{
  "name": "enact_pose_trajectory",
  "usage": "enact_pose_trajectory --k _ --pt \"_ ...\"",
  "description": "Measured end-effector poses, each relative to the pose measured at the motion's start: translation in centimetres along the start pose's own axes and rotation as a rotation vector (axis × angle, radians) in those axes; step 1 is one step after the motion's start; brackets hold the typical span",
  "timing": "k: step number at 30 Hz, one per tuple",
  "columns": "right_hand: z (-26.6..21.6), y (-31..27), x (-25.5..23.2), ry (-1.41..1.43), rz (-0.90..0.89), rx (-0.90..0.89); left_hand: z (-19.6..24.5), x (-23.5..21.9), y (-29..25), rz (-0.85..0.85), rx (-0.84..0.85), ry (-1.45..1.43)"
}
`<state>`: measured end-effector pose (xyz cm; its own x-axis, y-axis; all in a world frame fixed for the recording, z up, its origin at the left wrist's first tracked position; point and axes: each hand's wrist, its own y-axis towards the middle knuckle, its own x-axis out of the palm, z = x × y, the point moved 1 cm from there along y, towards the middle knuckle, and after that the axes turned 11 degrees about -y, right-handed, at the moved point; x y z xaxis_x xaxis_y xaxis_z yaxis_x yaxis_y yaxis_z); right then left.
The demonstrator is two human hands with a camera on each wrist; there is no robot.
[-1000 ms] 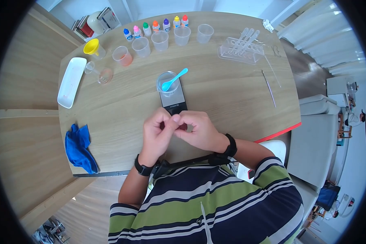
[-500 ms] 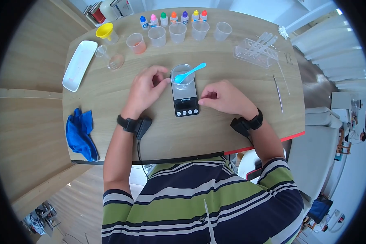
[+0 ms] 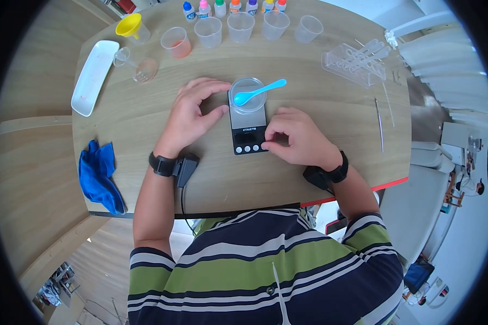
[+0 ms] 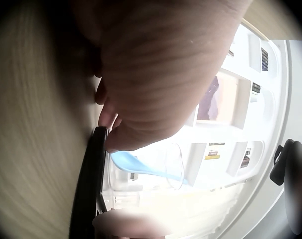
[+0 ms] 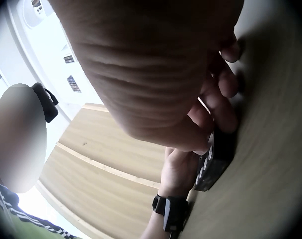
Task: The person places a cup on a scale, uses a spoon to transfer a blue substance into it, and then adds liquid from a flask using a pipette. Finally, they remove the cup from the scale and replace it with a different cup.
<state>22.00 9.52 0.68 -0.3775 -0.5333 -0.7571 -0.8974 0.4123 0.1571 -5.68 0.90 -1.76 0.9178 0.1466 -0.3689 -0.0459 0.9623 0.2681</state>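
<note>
A black digital scale (image 3: 248, 137) with a silver plate lies in front of the person. On its plate stands a clear plastic cup (image 3: 247, 108), with a light blue spoon (image 3: 261, 92) slanting across the top. My left hand (image 3: 191, 112) is at the scale's left side, thumb and forefinger spread, fingertips right at its edge. From the other side my right hand (image 3: 299, 136), fingers curled, takes the front right corner of the scale. In the right wrist view its thumb reaches the row of round buttons (image 5: 205, 164) while other fingers lie along the scale's side.
Translucent cups (image 3: 241, 27), one with orange liquid (image 3: 180, 49), line the back before several small colour bottles (image 3: 220, 8). At left are a white tray (image 3: 94, 81), a yellow funnel (image 3: 129, 25) and a blue cloth (image 3: 98, 176). A clear rack (image 3: 353, 67) and a metal rod (image 3: 379, 125) lie right.
The hands have parted from in front of the body and moved forward to either side of the scale. Over the last half second the right hand has come onto its corner.
</note>
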Motion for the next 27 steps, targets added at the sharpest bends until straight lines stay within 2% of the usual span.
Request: enact_pose_trajectory --k 3,10,27 --pt "0.19 -0.06 0.17 0.085 -0.005 0.076 0.12 -0.02 0.06 -0.016 -0.032 0.019" --pt "0.64 -0.14 0.25 0.106 -0.018 0.116 0.17 -0.16 -0.01 -0.077 -0.044 0.044" --pt "-0.03 0.13 0.4 -0.017 0.01 0.055 0.16 -0.07 -0.08 -0.068 -0.037 0.066"
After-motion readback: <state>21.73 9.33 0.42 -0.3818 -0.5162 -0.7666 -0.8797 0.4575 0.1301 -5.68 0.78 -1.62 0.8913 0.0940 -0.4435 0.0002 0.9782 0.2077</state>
